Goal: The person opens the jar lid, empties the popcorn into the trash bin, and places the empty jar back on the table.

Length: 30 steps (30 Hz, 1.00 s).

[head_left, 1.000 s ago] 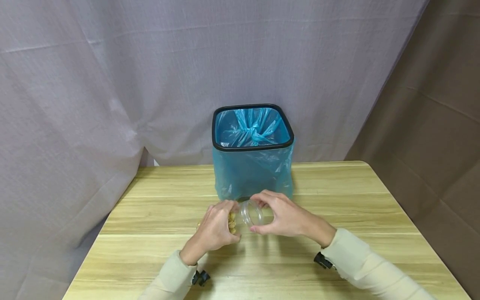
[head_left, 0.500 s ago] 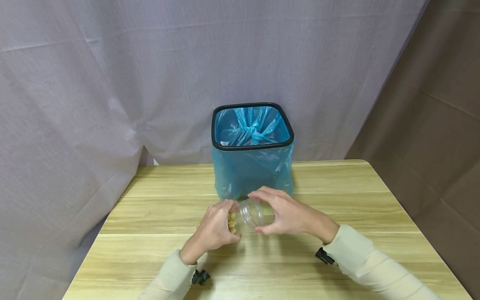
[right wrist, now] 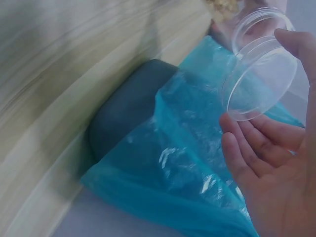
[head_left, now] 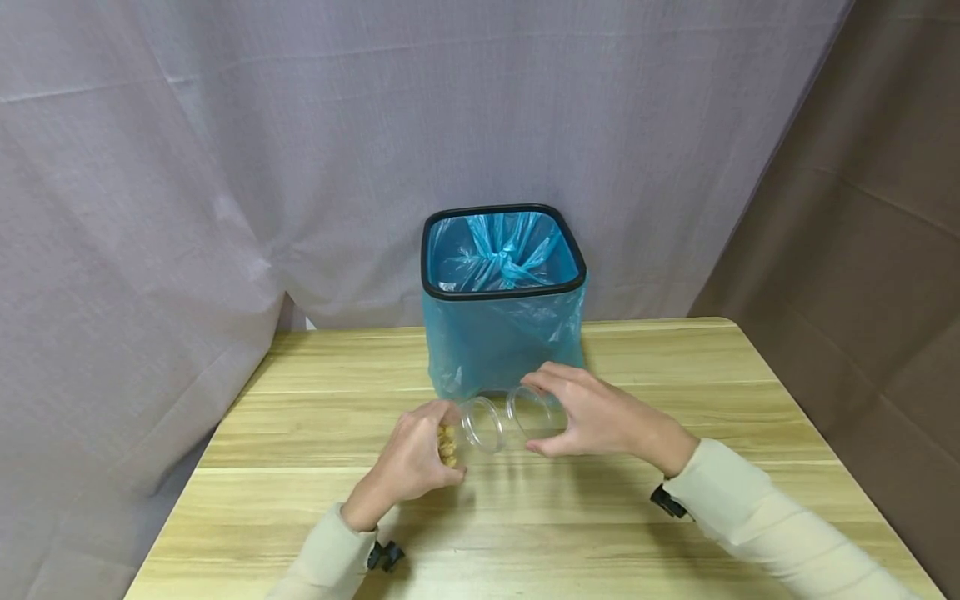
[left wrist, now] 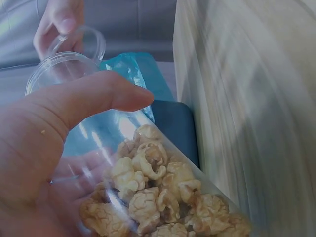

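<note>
A clear plastic jar (head_left: 480, 425) lies tilted on its side in the air, its mouth toward the right. Popcorn (left wrist: 163, 187) fills its lower part. My left hand (head_left: 408, 454) grips the jar round its body, thumb across the near side in the left wrist view. Between the thumb and fingers of my right hand (head_left: 600, 421) is a clear round lid (right wrist: 259, 81), held by its edge. A small gap parts the lid from the jar's threaded mouth (left wrist: 64, 61).
Just behind the hands, a bin with a black rim (head_left: 504, 295) and a blue bag (head_left: 502, 342) stands on the wooden table (head_left: 300, 433). Grey curtain (head_left: 300, 150) hangs behind, and a brown one (head_left: 862, 292) at the right.
The lid has come off the jar's mouth as my right hand moved right and slightly up. My left hand has shifted a little left with the jar.
</note>
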Motion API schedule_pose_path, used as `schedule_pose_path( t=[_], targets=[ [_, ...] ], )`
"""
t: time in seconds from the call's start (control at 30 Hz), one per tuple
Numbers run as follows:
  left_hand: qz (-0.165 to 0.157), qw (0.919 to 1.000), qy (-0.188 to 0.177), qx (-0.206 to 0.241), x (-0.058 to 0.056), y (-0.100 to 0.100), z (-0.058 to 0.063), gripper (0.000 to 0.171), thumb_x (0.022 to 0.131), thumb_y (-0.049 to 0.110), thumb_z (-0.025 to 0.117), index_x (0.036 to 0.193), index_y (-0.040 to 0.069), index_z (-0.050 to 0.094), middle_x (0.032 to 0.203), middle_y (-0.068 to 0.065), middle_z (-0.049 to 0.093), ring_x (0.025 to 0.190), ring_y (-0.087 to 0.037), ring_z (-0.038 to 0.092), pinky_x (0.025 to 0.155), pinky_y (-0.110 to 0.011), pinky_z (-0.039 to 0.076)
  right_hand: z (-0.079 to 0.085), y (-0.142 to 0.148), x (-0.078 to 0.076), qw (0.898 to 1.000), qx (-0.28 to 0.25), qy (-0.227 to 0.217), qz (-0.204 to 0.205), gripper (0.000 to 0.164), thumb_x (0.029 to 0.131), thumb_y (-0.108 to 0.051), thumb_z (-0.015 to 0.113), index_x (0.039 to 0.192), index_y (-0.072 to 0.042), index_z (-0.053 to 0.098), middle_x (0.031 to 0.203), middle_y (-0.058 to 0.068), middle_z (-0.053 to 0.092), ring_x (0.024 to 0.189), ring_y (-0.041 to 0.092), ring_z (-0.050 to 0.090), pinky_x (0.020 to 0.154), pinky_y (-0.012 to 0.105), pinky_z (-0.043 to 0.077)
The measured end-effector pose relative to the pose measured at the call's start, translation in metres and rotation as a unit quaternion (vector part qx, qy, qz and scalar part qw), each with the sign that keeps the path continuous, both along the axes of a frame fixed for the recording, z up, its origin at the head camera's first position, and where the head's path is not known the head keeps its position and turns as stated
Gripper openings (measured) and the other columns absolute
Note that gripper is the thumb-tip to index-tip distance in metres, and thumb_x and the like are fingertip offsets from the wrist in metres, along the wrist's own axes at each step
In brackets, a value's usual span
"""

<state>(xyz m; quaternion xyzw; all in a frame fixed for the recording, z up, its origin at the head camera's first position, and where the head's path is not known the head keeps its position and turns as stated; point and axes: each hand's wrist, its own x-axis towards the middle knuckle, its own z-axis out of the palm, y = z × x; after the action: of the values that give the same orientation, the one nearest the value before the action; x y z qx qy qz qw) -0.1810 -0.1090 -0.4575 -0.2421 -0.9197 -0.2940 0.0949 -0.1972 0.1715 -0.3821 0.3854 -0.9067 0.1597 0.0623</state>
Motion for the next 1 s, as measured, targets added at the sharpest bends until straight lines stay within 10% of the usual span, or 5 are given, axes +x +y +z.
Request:
schedule_pose_path(
  t=[0.53, 1.0],
  targets=[
    [0.024, 0.9995, -0.007, 0.019, 0.002, -0.026, 0.003, 0.081, 0.051, 0.024, 0.086, 0.126, 0.012, 0.058, 0.112, 0.002, 0.069, 0.104, -0.017, 0.065, 0.095, -0.035, 0.052, -0.032, 0.012, 0.001, 0.991, 0.122, -0.036, -0.044, 0.088, 0.072, -0.062, 0.071, 0.136, -0.006, 0.051, 0.138, 0.021, 0.053, 0.124, 0.035, 0.056, 0.1, 0.047, 0.05],
    [0.059, 0.9979, -0.026, 0.011, 0.008, -0.039, -0.001, 0.078, 0.051, 0.027, 0.087, 0.122, 0.013, 0.059, 0.11, 0.004, 0.066, 0.098, -0.013, 0.062, 0.088, -0.031, 0.054, -0.079, 0.013, 0.007, 0.986, 0.152, -0.055, -0.04, 0.082, 0.066, -0.058, 0.077, 0.125, -0.005, 0.058, 0.13, 0.016, 0.059, 0.117, 0.033, 0.06, 0.097, 0.043, 0.053]
  ],
)
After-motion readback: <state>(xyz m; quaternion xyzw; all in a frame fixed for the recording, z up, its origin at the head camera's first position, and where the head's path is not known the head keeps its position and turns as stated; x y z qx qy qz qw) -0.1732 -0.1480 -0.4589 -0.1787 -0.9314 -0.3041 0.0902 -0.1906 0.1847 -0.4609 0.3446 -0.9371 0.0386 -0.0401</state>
